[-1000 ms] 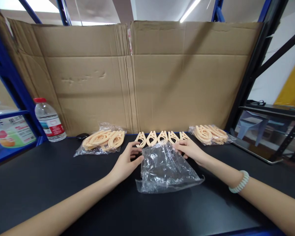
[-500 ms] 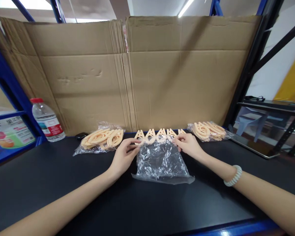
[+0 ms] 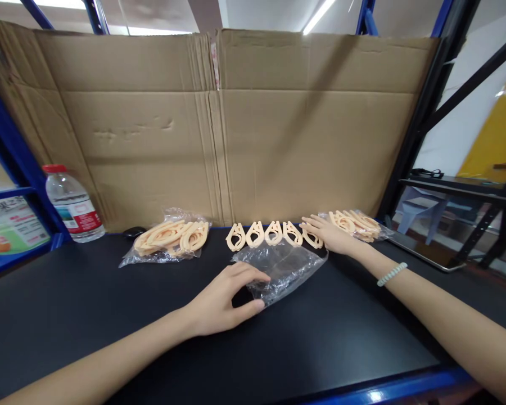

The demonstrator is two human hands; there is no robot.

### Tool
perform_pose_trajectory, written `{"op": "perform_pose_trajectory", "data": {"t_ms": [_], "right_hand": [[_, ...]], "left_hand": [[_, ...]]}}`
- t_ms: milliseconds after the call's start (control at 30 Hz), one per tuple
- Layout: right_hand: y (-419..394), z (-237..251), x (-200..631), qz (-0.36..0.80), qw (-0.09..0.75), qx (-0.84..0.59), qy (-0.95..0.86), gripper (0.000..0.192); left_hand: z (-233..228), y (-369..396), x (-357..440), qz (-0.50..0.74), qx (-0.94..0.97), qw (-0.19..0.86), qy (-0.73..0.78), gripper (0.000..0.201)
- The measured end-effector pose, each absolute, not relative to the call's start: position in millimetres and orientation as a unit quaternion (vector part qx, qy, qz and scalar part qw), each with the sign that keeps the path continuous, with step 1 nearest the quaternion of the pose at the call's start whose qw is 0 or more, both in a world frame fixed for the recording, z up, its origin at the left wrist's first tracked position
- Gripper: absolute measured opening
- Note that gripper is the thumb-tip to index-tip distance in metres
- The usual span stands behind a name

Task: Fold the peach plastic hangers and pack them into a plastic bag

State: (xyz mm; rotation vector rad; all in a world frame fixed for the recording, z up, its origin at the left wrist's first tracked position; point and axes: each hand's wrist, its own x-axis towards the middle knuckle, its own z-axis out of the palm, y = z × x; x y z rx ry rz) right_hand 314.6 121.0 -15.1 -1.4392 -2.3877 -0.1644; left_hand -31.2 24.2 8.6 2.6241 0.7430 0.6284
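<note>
I'm pinching the clear bag w/ my left hand, fingers clamped on its near edge. My right hand is lying open on the loose hangers, still unbagged; two packs are sitting done either side.

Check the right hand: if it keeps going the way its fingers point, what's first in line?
The right hand points left along the row of loose peach clips; its fingertips already sit at the rightmost clip, so likely that one, though contact is unclear.
</note>
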Motion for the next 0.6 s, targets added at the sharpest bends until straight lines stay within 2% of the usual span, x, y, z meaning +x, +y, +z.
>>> {"op": "perform_pose_trajectory", "data": {"t_ms": [67, 133, 300, 433, 600], "right_hand": [[123.8, -15.7, 320.5, -0.108, 0.072, -0.52, -0.845, 0.083], [122.5, -12.1, 322.3, -0.142, 0.01, -0.527, -0.838, 0.084], [103.0, 10.3, 317.1, -0.134, -0.027, -0.541, -0.83, 0.06], [79.9, 25.7, 313.1, -0.085, -0.052, -0.566, -0.819, 0.043], [59.5, 34.7, 302.1, 0.034, -0.079, -0.605, -0.792, 0.04]], "left_hand": [[9.4, 22.7, -31.4, 0.193, 0.933, 0.159, 0.257, 0.043], [12.5, 21.2, -31.7, 0.17, 0.94, 0.147, 0.255, 0.054], [19.9, 14.1, -30.7, 0.108, 0.949, 0.127, 0.267, 0.079], [16.5, 4.6, -29.2, 0.084, 0.951, 0.099, 0.282, 0.09], [7.9, -6.9, -28.9, 0.107, 0.952, 0.066, 0.279, 0.09]]}}
